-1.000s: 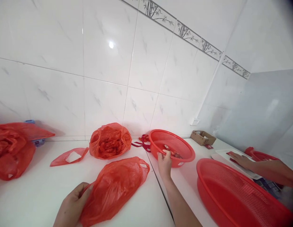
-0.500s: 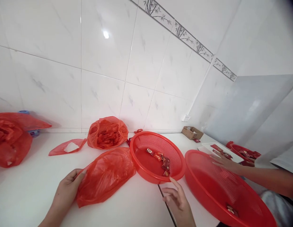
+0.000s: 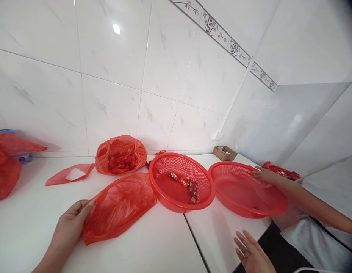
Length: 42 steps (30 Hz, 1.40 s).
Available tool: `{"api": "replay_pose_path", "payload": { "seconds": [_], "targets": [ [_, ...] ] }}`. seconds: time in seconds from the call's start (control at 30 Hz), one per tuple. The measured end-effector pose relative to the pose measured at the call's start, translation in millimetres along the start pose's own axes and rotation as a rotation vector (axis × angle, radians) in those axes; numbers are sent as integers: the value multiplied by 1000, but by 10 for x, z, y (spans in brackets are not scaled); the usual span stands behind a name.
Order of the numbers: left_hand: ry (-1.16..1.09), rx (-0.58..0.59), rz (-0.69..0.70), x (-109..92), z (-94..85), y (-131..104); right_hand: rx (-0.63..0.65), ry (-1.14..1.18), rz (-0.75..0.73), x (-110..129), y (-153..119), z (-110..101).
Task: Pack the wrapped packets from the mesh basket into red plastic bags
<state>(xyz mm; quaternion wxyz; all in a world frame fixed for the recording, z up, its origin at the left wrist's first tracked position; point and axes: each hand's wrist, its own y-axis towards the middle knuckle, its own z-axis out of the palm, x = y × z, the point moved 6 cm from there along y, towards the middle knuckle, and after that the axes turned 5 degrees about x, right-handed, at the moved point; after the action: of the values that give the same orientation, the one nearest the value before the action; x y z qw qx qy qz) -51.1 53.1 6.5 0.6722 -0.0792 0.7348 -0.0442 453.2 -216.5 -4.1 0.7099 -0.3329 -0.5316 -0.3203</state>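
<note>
While left hand (image 3: 70, 223) pinches, red bag (image 3: 120, 207) extends rightward.

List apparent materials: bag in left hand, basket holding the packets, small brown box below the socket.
Bag: thin plastic film, slightly glossy; it is translucent and creased.
Basket: likely moulded plastic, smooth with a mild sheen; one even red, rounded rim, fine mesh-like holes in the wall.
Box: probably cardboard, matte; plain brown with dark print.

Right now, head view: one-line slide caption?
Left hand grips a red plastic bag near a red basket holding small packets; the right hand is open and empty.
</note>
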Motion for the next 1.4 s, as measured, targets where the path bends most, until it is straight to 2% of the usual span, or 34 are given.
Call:
{"api": "replay_pose_path", "payload": {
  "seconds": [0.07,0.13,0.23,0.37,0.43,0.5,0.73,0.83,0.93,1.0,1.1,1.23,1.3,1.4],
  "targets": [
    [-21,18,7,36,-10,34,103,-256,-100,100,-95,375],
    [-37,23,21,43,-17,41,185,-489,-363,268,-255,793],
    [-93,0,30,11,-20,1,295,-665,-718,478,-491,1344],
    [-206,-13,30,-21,-11,-52,471,-845,-915,559,-518,1777],
    [-281,-28,30,-6,-30,-51,539,-1015,-988,502,-488,1852],
    [-364,-52,24,27,-61,-35,543,-1151,-1055,430,-484,1818],
    [-475,-72,35,74,-93,31,480,-1309,-1176,346,-780,1313],
    [-472,-70,27,93,-95,52,517,-1354,-1127,431,-884,1089],
    [-474,-33,5,128,-76,65,620,-1365,-945,583,-823,955],
    [-503,22,-6,141,-32,58,649,-1355,-763,703,-634,923],
    [-549,98,-20,136,57,17,663,-1412,-525,794,-199,959],
    [-560,164,-48,113,146,-36,824,-1747,-248,548,278,1033],
    [-561,173,-59,116,147,-37,884,-1873,-136,383,367,1037],
    [-544,169,-69,141,113,-11,892,-1930,-80,240,380,1082]
  ]
}}
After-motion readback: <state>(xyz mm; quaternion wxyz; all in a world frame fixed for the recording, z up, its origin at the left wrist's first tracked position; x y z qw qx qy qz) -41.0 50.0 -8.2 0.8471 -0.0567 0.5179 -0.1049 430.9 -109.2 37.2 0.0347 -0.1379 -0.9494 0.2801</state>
